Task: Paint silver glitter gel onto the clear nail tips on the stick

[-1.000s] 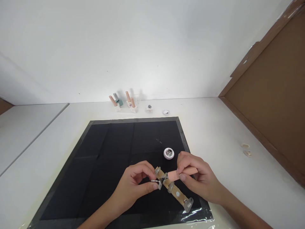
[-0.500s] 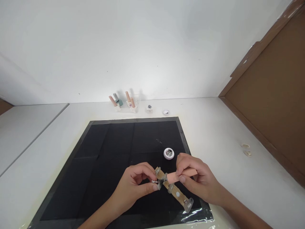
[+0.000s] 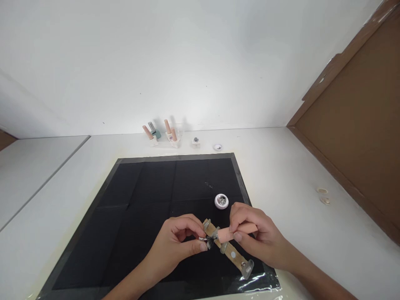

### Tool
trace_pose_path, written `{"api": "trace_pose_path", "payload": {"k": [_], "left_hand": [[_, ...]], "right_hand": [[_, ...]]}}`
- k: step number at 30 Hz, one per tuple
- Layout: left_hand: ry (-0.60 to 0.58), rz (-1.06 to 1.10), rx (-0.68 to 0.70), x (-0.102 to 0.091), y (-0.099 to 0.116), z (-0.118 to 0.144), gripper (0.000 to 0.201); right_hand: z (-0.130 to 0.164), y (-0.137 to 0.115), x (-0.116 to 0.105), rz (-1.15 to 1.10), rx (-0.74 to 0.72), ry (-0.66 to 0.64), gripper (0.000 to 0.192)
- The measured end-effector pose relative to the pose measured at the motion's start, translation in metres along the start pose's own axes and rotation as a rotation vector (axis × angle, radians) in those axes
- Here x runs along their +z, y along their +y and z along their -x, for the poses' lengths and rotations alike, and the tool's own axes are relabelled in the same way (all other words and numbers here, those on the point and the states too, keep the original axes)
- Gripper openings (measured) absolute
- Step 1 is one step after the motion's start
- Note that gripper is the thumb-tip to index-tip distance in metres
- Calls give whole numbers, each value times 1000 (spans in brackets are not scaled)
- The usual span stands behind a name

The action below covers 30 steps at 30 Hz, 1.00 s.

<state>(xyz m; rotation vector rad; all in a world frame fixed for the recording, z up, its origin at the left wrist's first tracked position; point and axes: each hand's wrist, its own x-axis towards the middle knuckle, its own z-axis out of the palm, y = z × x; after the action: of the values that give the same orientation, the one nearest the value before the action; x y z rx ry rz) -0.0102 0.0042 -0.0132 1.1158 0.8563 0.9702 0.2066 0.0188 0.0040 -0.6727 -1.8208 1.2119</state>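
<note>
My left hand [image 3: 176, 246] pinches a small silver piece [image 3: 203, 239] between thumb and forefinger, right at the near end of a tan wooden strip [image 3: 229, 251] with clear nail tips that lies on the black mat [image 3: 146, 196]. My right hand [image 3: 254, 239] holds a peach-coloured brush handle [image 3: 233, 231], its tip meeting the silver piece over the strip. A small round white jar [image 3: 221, 201] stands open just beyond my right hand.
Several nail polish bottles [image 3: 162, 133] stand at the back of the white table by the wall, with a tiny pot [image 3: 196, 141] and a small lid [image 3: 217, 146] beside them. A brown board [image 3: 356, 125] leans at the right. Two small round caps [image 3: 323, 196] lie right of the mat.
My right hand and the peach handle have shifted slightly left toward the silver piece. My left hand has barely moved.
</note>
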Motion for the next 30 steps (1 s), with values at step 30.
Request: {"api": "trace_pose_path", "payload": {"k": [30], "left_hand": [[48, 83, -55, 2, 0, -1, 10]], "right_hand": [[1, -1, 4, 32, 18, 19, 9]]}}
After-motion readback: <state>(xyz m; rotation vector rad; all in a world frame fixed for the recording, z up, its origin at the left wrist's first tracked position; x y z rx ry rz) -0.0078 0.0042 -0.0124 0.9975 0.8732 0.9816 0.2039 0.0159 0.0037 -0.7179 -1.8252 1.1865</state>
